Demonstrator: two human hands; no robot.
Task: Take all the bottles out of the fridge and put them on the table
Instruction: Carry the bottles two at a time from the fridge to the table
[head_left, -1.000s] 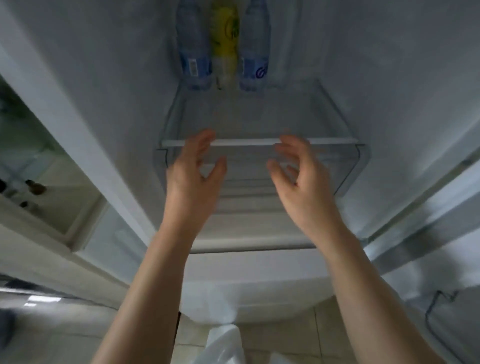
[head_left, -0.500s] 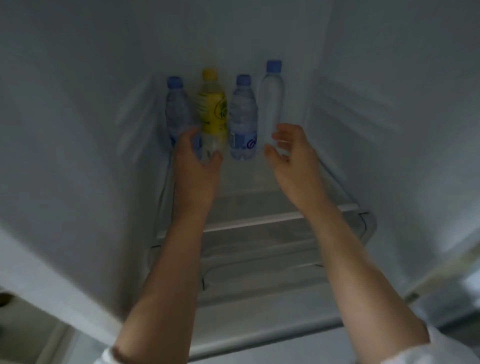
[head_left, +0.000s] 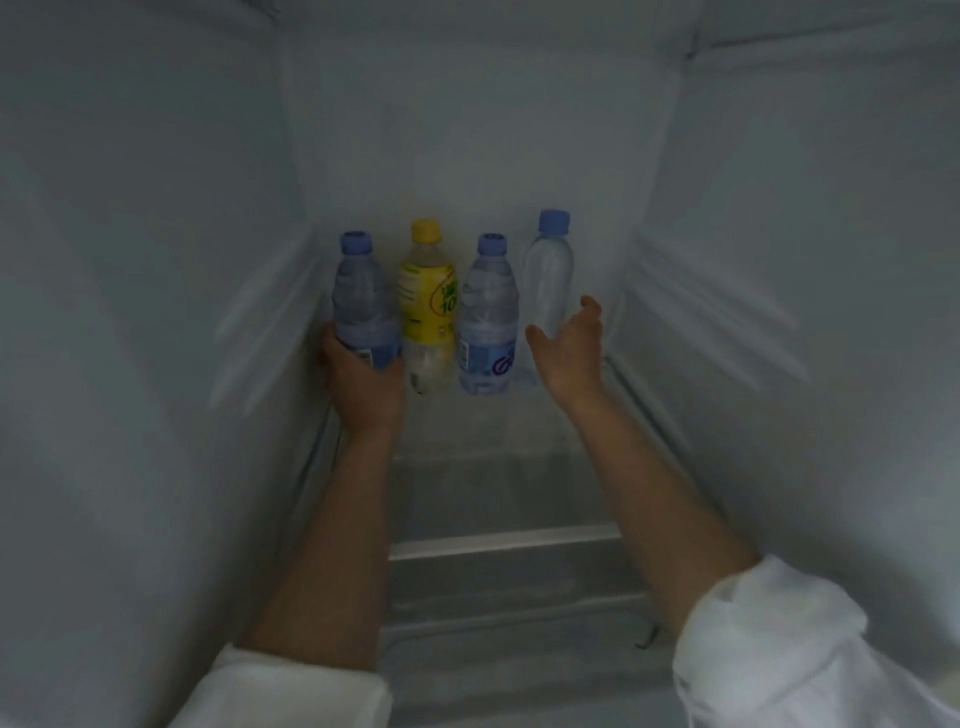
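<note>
Several bottles stand in a row at the back of the fridge shelf (head_left: 498, 488). My left hand (head_left: 361, 379) grips the base of the leftmost water bottle (head_left: 361, 299), which has a blue cap. Beside it stands a yellow drink bottle (head_left: 428, 306), then a second blue-capped water bottle (head_left: 488, 317). The rightmost bottle (head_left: 548, 275) is clear, unlabelled and blue-capped. My right hand (head_left: 569, 348) is spread open around its lower part, thumb on the left and fingers on the right; whether it touches is unclear.
The white fridge walls (head_left: 156, 312) close in on both sides, with shelf rails (head_left: 691, 317) on the right wall. The glass shelf's front edge (head_left: 504, 540) crosses under my forearms, and a lower compartment lies beneath it.
Both hands have reached deeper into the fridge. My left hand has closed round the leftmost water bottle. My right hand has moved up to the rightmost clear bottle.
</note>
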